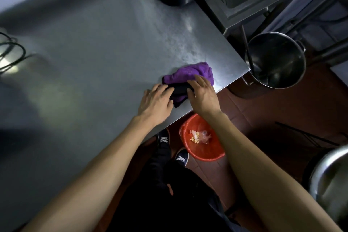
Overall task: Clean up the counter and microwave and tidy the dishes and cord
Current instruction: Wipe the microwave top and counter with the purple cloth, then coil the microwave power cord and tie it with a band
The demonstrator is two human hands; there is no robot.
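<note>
Both our forearms reach over the steel desk (84,58); our left hand (156,101) and right hand (203,96) press flat-fingered on a purple cloth (192,73) near its right edge, above a red bin (203,149).

Cloth (190,75) on counter (94,62) corner

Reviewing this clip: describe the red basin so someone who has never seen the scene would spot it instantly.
Start at the steel counter and follow its near edge to the corner where both hands rest on a purple cloth. Directly below that edge, on the brown floor beside the person's shoes, sits the red basin. It is the only red thing, holding pale food scraps, unlike the bare steel pots around it.
</note>
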